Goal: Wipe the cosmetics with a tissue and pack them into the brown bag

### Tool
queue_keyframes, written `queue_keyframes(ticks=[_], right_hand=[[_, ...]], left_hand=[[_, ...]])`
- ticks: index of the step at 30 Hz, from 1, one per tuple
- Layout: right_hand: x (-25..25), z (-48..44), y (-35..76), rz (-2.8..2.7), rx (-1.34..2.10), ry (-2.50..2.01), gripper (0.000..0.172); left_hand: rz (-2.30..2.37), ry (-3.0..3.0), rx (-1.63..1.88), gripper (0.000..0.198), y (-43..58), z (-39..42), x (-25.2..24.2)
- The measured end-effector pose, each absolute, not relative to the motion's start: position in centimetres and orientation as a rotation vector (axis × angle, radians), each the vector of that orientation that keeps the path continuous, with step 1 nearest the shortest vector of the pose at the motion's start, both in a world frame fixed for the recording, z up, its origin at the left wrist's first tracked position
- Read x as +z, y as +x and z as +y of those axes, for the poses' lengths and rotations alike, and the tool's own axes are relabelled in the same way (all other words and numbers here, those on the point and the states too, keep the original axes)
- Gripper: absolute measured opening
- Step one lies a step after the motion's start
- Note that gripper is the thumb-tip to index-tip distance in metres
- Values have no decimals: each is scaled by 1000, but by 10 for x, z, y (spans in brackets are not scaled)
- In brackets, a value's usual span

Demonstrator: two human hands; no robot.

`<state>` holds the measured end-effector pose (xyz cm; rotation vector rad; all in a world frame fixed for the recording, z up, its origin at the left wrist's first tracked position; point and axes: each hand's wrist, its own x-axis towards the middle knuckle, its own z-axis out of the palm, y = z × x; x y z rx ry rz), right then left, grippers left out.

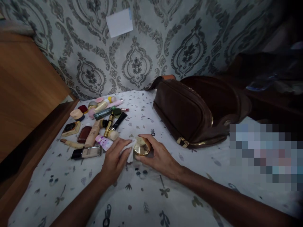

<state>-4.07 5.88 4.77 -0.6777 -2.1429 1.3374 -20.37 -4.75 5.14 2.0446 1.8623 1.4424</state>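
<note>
round case (pixel 142 146): shiny gold, from where i stand
cloth (pixel 131 153): plain white
bag (pixel 181 108): dark brown, gold zip pulls (pixel 183 142)
sheet (pixel 146 195): white, scattered with small grey and greenish leafy prints
wallpaper (pixel 137 64): pale grey, darker grey leafy medallions
card (pixel 120 23): white, light blue at one corner
tube (pixel 104 142): lilac and white
flat bottle (pixel 91 152): beige, black cap (pixel 76 154)
cabinet (pixel 23 88): orange-brown

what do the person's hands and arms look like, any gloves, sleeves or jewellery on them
The left hand and right hand are ungloved, with slender fingers. Both forearms are bare as far as they show: no sleeve, watch, bracelet or ring is visible.
</note>
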Motion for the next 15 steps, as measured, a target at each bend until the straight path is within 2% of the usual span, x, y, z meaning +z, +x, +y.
queue_keyframes(ticks=[3, 9, 15], right_hand=[[46, 60, -41, -2121, 1356, -612, 52], [42, 68, -43, -2023, 1448, -540, 36], [47, 79, -39, -2005, 1667, -399, 52]], left_hand=[[1846, 2091, 1447, 21, -204, -48, 54], [1888, 2107, 1351, 23, -205, -52, 61], [1963, 2116, 1299, 27, -202, -52, 63]])
